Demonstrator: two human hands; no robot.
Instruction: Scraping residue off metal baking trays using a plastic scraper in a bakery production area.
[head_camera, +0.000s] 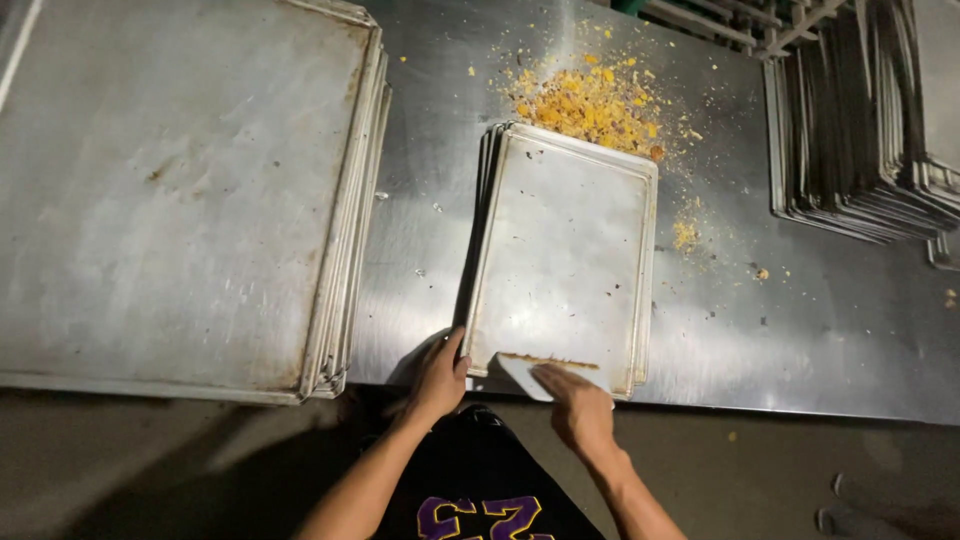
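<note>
- The left hand (438, 378) gripped the near left corner of a small stack of metal baking trays (565, 250), fingers curled around the rim and thumb lying on top.
- The right hand (578, 405) pressed a flat white scraper (530, 377) onto the near end of the top tray, fingers laid together along its back.
- A thin line of brown crumbs (547, 360) lay gathered along the scraper's front edge.
- The tray stack sat on a steel table (830, 320), with its near end just over the table's front edge.
- A heap of yellow-orange crumbs (592, 105) lay on the table, touching the far end of the tray stack, with scattered bits trailing off to the right.
- A larger stack of big sheet pans (180, 190) filled the table's left side, near the small stack but apart from it.
- Another pile of trays (860, 130) stood at the far right, well apart from the hands.
- Nothing lay between the scraper and the crumb heap but the bare tray surface.
</note>
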